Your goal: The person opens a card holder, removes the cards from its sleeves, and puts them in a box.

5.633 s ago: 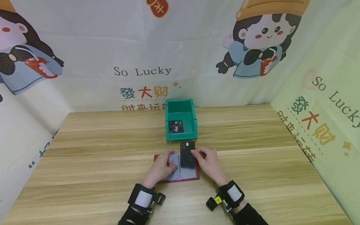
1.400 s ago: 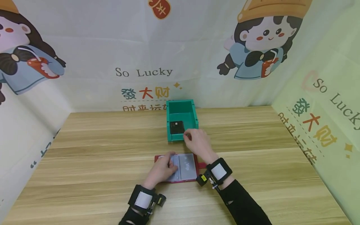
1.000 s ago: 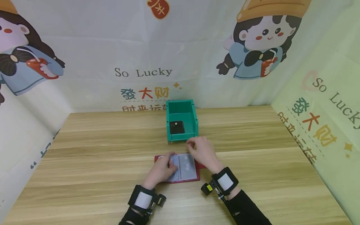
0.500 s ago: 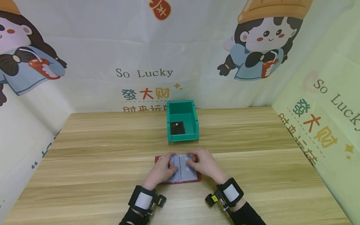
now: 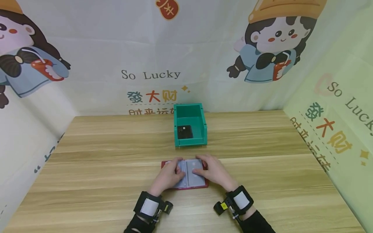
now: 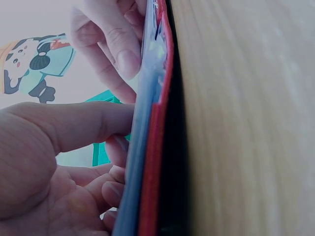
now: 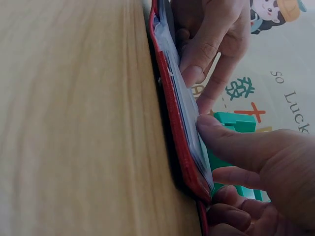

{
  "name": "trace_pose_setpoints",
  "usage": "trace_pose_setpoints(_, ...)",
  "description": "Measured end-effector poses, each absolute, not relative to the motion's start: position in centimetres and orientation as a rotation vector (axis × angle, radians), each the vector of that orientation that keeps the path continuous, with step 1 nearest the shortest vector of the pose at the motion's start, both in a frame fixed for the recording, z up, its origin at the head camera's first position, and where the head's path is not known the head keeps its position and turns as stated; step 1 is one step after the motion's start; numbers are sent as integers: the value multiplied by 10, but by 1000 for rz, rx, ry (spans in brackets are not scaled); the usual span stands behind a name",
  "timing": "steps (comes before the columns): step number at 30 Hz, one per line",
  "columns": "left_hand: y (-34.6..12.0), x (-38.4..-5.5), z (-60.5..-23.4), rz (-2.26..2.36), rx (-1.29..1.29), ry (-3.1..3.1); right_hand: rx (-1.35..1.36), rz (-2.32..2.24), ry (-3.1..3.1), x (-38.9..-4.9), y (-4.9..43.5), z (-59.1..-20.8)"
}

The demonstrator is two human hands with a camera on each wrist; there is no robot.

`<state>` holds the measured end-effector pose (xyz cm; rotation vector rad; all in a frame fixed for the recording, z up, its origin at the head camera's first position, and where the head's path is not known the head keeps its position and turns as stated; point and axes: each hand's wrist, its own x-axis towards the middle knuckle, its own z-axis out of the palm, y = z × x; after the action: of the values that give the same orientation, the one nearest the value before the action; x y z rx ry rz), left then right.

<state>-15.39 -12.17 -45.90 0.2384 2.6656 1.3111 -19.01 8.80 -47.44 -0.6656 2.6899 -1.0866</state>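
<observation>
A red card holder (image 5: 199, 186) lies spread on the table with clear plastic sleeves (image 5: 194, 180) on both sides of its spine. My left hand (image 5: 166, 176) holds the left half, its thumb pressing on the sleeves. On the right half, the thumb of my right hand (image 5: 215, 171) touches the top sleeve while the other fingers curl at the outer and far edge. The right wrist view shows a thick stack of sleeves (image 7: 184, 105) above the red cover (image 7: 179, 132), with the right thumb against it. In the left wrist view, the left thumb presses against the sleeves (image 6: 139, 125).
Just beyond the holder stands a green bin (image 5: 190, 142), with a black card (image 5: 185, 132) lying at its left front. The wooden table (image 5: 116, 145) meets printed cloth walls (image 5: 151, 48) at the back and sides.
The right hand, which earlier held a black card over the right sleeve and later hovered by the bin, has come back to the holder. "Vip" lettering no longer shows on the right sleeve.
</observation>
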Motion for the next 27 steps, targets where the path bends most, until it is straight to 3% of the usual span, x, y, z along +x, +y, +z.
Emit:
trace_pose_setpoints(15,-122,-156,-462,1292,235,2662,-464,-1184,2739,-185,84,-482)
trace_pose_setpoints(27,-122,-156,-462,1279,230,2665,-454,-1380,2778,-180,85,-491)
